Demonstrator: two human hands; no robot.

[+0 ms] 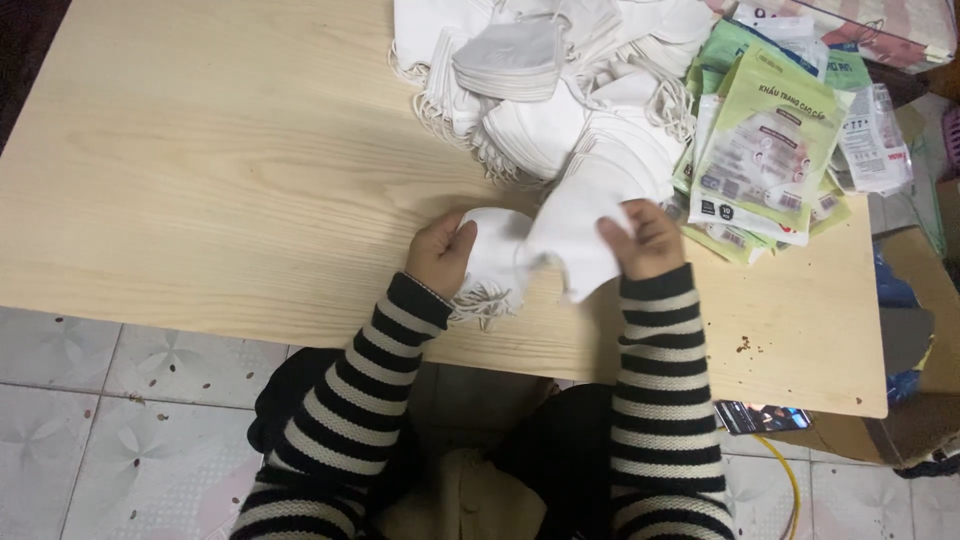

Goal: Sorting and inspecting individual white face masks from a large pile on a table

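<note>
My left hand (438,250) grips a small stack of white folded face masks (495,262), their ear loops hanging below it near the table's front edge. My right hand (642,240) pinches another white mask (575,235) that overlaps the stack. Both sleeves are black-and-white striped. Behind my hands lies a big pile of white masks (560,90) on the pale wooden table (220,180).
A heap of green and white printed pouches (765,150) lies at the table's right side. A phone (765,417) sits on the floor by a cardboard box (915,300) at the right. Tiled floor (90,400) lies below the table.
</note>
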